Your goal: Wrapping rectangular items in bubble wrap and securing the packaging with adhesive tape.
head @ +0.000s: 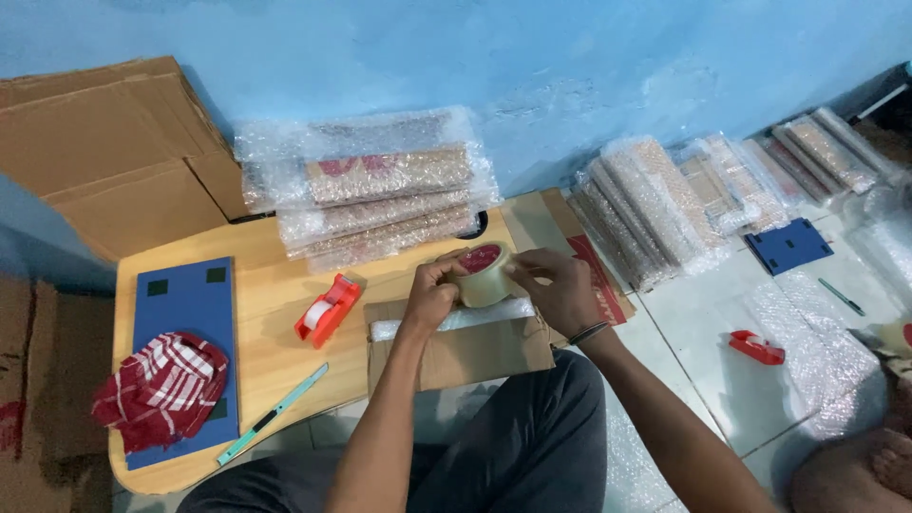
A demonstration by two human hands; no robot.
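Note:
A roll of clear packing tape (483, 274) with a red core is held up between both hands. My left hand (432, 293) grips its left side, thumb on top. My right hand (560, 288) holds the right side, fingers curled over the rim. Just below the roll lies a flat cardboard parcel (461, 351) with a strip of bubble wrap (456, 318) along its top edge, resting on the low wooden table (275, 323).
A red tape dispenser (328, 309), a teal utility knife (273, 414), a blue board (185, 313) and a red checked cloth (161, 388) lie on the table. Bubble-wrapped packs (370, 190) are stacked behind; several more (655, 209) lean on the floor right. Another person's foot (888, 456) shows bottom right.

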